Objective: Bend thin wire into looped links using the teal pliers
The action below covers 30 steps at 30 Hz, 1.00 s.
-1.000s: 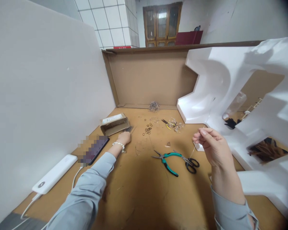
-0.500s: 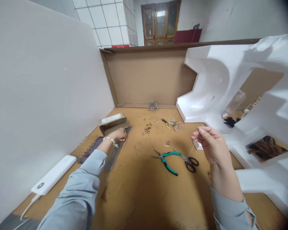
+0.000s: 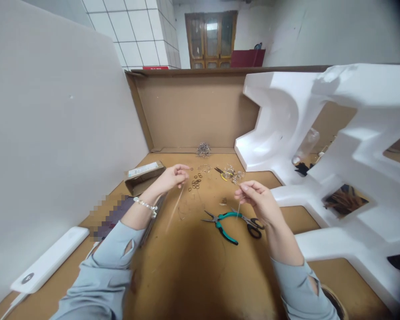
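Observation:
My left hand [image 3: 176, 177] is closed in a pinch on a thin wire [image 3: 175, 209], which hangs down blurred by motion. Under that forearm, a bundle of straight grey wires [image 3: 150, 229] lies partly hidden. Across the table, my right hand [image 3: 255, 195] pinches another thin wire [image 3: 238, 210] between thumb and fingers. Below it rest teal-handled pliers [image 3: 227, 231], jaws apart, touching or overlapping black-handled scissors [image 3: 254, 229]. Several small dark rings [image 3: 196, 183] lie between my hands. Farther back are small yellow-handled pliers [image 3: 224, 176] beside a heap of bent wire pieces [image 3: 234, 172].
A second wire heap [image 3: 203, 149] sits by the cardboard wall [image 3: 193, 111]. White foam packing [image 3: 273, 111] borders the right side. At left are a small open cardboard box [image 3: 143, 180], a partly blurred-out dark object [image 3: 118, 218] and a white power bank [image 3: 50, 260] with a cable.
My left hand has lifted off the wire bundle and moved right and away from me, now with a wire. My right hand has come inward, still pinching its wire. The view has shifted slightly.

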Motion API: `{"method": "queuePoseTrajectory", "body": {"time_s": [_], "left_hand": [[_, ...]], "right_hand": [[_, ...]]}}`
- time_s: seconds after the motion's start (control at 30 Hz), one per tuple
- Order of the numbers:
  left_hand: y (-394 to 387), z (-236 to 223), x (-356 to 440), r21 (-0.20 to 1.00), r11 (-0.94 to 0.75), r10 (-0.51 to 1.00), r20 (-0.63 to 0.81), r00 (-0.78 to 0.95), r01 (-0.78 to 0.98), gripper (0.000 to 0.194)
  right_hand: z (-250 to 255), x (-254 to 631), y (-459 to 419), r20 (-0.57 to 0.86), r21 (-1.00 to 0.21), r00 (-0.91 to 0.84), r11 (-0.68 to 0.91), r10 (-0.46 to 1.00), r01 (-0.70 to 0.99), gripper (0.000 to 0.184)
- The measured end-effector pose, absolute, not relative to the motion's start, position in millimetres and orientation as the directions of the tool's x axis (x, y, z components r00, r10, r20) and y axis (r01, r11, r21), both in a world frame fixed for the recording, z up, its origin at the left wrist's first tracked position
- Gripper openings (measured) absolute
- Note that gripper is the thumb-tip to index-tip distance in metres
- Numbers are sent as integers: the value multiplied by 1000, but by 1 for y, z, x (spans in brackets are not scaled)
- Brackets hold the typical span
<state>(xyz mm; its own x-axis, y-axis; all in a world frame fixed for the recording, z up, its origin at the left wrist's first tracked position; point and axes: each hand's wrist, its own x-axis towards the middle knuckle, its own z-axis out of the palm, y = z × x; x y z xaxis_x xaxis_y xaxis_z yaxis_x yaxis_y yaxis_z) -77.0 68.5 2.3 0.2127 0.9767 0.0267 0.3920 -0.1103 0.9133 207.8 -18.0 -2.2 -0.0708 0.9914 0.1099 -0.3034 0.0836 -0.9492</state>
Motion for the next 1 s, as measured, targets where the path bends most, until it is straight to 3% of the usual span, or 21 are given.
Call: {"method": "queuePoseTrajectory", "body": {"time_s": [0.13, 0.2, 1.0], "left_hand": [[41, 13, -27, 978, -183, 945, 203, 258, -101, 32], [28, 15, -8, 970, -141, 930, 198, 308, -199, 26], [14, -13, 22, 958, -245, 938, 273, 212, -151, 25]], "right_hand": [[-12, 195, -17, 61, -966, -157, 19, 986, -258, 19], [-16, 192, -16, 46, -976, -190, 3, 981, -220, 20], [-24, 182, -12, -29, -993, -331, -65, 943, -100, 19]]}}
